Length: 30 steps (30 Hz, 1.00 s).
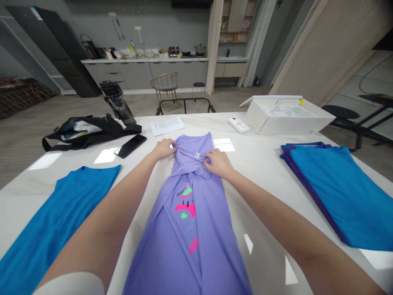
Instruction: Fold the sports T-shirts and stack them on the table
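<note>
My left hand pinches the lilac shirt at its far edge, fingertips closed on cloth. My right hand has its thumb and fingers nipped on the fabric beside a white mark, too small to read. The shirt lies lengthwise before me on the white table, rumpled below my hands. Beyond, a sheet of paper carries printed lines, and a white gadget dark lettering, both illegible.
</note>
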Motion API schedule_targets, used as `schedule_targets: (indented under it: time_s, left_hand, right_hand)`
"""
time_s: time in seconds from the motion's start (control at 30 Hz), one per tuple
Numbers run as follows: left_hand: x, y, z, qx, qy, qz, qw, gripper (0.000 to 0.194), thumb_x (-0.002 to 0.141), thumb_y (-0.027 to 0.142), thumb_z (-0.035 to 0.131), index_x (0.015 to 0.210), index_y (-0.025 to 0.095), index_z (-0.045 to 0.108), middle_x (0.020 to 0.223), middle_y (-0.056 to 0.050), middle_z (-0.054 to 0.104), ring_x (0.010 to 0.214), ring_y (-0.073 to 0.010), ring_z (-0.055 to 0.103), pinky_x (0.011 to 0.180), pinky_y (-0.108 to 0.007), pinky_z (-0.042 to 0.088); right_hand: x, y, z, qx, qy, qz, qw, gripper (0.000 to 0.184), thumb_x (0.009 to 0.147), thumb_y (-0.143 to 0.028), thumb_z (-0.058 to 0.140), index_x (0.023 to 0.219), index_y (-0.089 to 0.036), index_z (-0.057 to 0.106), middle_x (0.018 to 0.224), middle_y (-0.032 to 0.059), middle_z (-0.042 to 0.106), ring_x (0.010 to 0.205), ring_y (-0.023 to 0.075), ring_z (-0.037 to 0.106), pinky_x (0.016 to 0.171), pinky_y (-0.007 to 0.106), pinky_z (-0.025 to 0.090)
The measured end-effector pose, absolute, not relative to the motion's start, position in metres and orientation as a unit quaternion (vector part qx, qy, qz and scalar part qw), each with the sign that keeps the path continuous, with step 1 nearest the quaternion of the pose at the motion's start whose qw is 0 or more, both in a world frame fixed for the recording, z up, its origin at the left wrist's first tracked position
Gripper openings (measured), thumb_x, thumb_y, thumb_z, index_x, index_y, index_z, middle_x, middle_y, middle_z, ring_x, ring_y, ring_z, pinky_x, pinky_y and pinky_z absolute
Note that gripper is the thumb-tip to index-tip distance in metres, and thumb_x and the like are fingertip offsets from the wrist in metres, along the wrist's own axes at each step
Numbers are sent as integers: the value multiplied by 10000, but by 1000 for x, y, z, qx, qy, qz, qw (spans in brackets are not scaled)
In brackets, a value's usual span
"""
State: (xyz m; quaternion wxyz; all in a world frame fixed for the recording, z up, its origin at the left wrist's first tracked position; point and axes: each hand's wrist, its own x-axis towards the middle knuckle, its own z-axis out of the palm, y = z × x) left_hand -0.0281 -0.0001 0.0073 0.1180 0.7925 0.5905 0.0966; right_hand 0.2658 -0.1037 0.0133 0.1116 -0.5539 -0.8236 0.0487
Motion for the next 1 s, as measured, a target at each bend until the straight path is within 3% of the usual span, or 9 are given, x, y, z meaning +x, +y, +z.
schedule_targets:
  time_s: [0.13,0.27,0.37,0.53,0.67,0.77,0.87,1.0]
  left_hand:
    - [-33,2,3,764,592,167,196,273,840,461,596,916,242,740,1074,-56,752,1015,-246,633,910,-352,476]
    - [-30,0,0,725,584,250,266,273,810,474,604,830,220,701,804,-18,695,774,-196,600,772,-311,469]
    - [-22,3,4,684,563,334,322,275,782,475,621,775,202,657,715,4,634,708,-167,555,713,-287,441]
    - [-7,25,18,667,556,382,316,289,775,460,636,849,187,696,769,-8,664,756,-169,576,736,-285,440]
    - [-10,43,17,732,578,246,263,360,765,507,689,986,234,768,953,-27,733,909,-226,630,858,-335,468]
    - [-23,46,6,785,560,163,207,378,724,397,728,1073,261,775,1167,-47,718,1061,-264,629,968,-369,463]
    - [-32,42,-7,821,526,156,162,352,761,308,661,1087,244,777,1227,-68,687,1124,-257,621,1016,-355,464]
    - [-29,38,-12,776,577,218,127,310,881,259,536,1069,206,777,1154,-89,726,1067,-246,647,1002,-347,478]
  right_hand:
    - [263,-111,10,-544,-832,26,107,378,964,-519,583,1156,-224,721,1241,136,693,1185,336,558,952,454,451]
    - [260,-107,7,-580,-807,18,110,271,1018,-330,468,1100,-228,706,1188,138,714,1176,324,572,959,432,442]
    - [259,-90,11,-646,-735,74,192,298,1026,-286,391,1120,-214,665,1099,134,738,1075,301,636,892,384,472]
    - [260,-44,18,-708,-631,155,279,320,1017,-334,386,1157,-226,653,1060,111,766,1010,290,693,810,340,500]
    - [257,-25,10,-749,-608,141,223,319,1006,-388,454,1138,-216,688,1126,147,753,1080,326,695,864,381,508]
    - [254,-27,2,-756,-616,142,170,362,964,-532,537,1003,-221,718,1079,169,752,1058,362,698,824,402,520]
    - [252,-31,-3,-753,-629,119,155,350,950,-540,565,975,-223,713,1043,170,751,1028,359,703,797,394,520]
    - [252,-34,-3,-766,-614,88,170,324,1018,-440,463,1116,-209,668,1052,159,743,1005,324,705,812,386,510]
